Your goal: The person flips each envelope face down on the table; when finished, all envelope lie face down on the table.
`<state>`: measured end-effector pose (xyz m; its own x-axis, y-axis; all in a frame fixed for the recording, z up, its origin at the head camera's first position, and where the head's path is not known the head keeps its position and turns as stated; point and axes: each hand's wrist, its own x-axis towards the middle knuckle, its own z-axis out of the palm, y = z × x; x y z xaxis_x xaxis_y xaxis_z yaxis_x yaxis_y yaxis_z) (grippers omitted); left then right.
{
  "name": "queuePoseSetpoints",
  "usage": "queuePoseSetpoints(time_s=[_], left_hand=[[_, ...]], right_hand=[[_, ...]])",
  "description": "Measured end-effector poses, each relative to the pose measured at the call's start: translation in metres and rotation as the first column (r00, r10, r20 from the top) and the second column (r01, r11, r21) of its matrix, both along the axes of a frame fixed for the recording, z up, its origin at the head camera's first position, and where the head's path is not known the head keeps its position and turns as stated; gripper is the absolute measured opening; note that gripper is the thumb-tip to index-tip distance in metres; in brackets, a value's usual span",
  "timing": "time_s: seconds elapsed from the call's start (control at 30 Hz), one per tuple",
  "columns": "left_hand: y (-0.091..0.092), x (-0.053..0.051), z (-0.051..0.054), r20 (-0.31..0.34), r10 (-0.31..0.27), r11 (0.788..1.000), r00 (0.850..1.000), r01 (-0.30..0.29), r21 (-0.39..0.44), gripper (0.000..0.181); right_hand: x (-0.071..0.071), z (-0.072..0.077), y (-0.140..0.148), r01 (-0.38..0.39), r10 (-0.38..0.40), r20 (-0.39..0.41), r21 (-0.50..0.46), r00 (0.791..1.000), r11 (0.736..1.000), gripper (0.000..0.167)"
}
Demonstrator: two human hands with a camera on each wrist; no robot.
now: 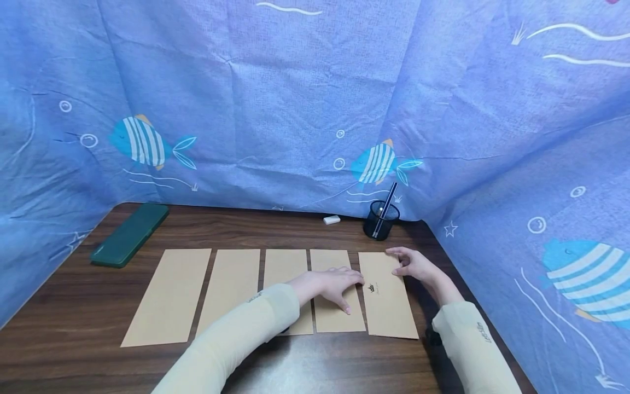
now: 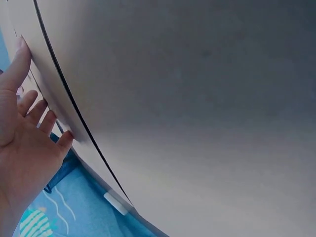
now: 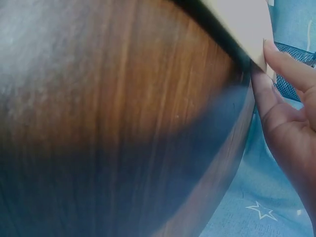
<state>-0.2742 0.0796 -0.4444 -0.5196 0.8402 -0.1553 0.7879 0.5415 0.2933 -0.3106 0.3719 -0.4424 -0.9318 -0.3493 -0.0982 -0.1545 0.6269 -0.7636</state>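
Several flat brown kraft-paper envelopes lie in a row on the table. The rightmost envelope (image 1: 389,314) bears a small dark crown print near its left edge. My right hand (image 1: 418,268) pinches that envelope's far right corner between thumb and index finger; in the right wrist view the corner of the envelope (image 3: 247,24) sits between those fingers (image 3: 289,66). My left hand (image 1: 337,284) reaches over the neighbouring envelope (image 1: 339,323), fingers spread, their tips at the rightmost envelope's left edge. The left wrist view shows the left hand (image 2: 27,128) with its palm partly visible.
A dark green case (image 1: 130,235) lies at the back left. At the back right stands a black mesh pen holder (image 1: 376,230) with a dark pen (image 1: 389,200) in it, and a white eraser (image 1: 332,219) lies nearby. Blue fish-print cloth (image 1: 275,109) surrounds the wooden table (image 1: 305,366).
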Motion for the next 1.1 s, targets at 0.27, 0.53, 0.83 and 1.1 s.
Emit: queuePoseSetpoints(time_s=[0.27, 0.53, 0.83, 1.1], left_hand=[[-0.001, 0.002, 0.0, -0.015, 0.001, 1.0, 1.0, 0.0, 0.02, 0.082], [-0.001, 0.003, 0.0, 0.0, 0.021, 0.992, 1.0, -0.021, 0.126, 0.087], [-0.006, -0.013, 0.004, -0.049, 0.104, 0.968, 0.993, -0.09, 0.235, 0.081], [-0.006, -0.02, 0.005, -0.065, 0.074, 0.955, 0.995, -0.052, 0.293, 0.076]], right_hand=[[0.004, 0.005, 0.004, 0.019, -0.017, 0.077, -0.034, 0.997, 0.999, 0.047], [0.005, 0.017, 0.005, -0.013, 0.031, 0.13, -0.134, 0.991, 0.991, 0.049], [0.005, 0.022, -0.001, -0.085, 0.108, 0.155, -0.15, 0.982, 0.985, 0.049], [0.008, 0.023, -0.008, -0.121, 0.16, 0.191, -0.199, 0.969, 0.973, 0.049]])
